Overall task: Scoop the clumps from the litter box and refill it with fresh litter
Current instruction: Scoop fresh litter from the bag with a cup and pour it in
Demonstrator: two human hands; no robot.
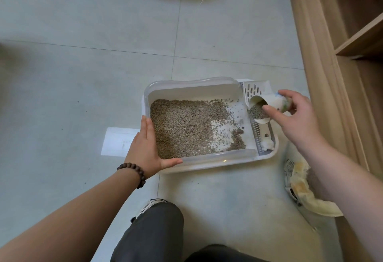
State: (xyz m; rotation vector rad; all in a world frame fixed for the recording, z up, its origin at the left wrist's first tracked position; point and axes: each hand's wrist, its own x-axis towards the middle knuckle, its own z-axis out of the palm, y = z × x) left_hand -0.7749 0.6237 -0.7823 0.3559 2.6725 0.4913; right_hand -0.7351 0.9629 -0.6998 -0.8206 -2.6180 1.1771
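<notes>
1. Litter box [192, 166] on tiled floor [83, 65], brown litter [182, 127] heaped at its left.
2. Left hand [145, 147] grips box's near-left corner.
3. Right hand [298, 118] tips cup [269, 104] over box's right end, granules spilling.
4. Slotted scoop [251, 89] at box's far-right corner.

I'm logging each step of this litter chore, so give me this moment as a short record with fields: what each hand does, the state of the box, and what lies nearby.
left hand: left hand grips the near-left corner of the litter box
right hand: right hand holds a cup tilted over the box's right end
pour: grey litter sits at the cup's mouth
box contents: brown litter covers the left and middle; white bottom shows at right
scoop: slotted scoop rests at the box's right side
nearby: bag on the floor at right
</notes>
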